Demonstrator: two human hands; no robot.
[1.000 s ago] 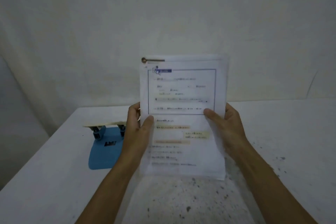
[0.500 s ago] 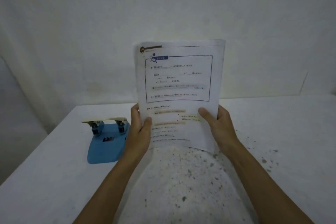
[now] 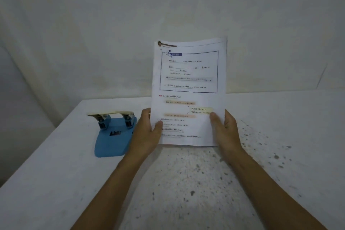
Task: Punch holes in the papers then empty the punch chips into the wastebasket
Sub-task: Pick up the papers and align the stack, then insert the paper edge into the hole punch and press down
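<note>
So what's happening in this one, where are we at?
A person holds a stack of printed papers upright in both hands, left hand and right hand each with a grip on a lower side edge, bottom edge at or just above the white table. The blue hole punch sits untouched to the left. No wastebasket is in view.

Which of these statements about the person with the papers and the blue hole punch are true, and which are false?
1. Both hands hold the papers upright. True: left hand, right hand.
2. The hole punch is red. False: blue, with a cream lever.
3. The hole punch sits on the table left of the papers. True.
4. The papers are inside the hole punch. False: they are held apart from it.
5. A wastebasket stands beside the hole punch. False: none is in view.
</note>
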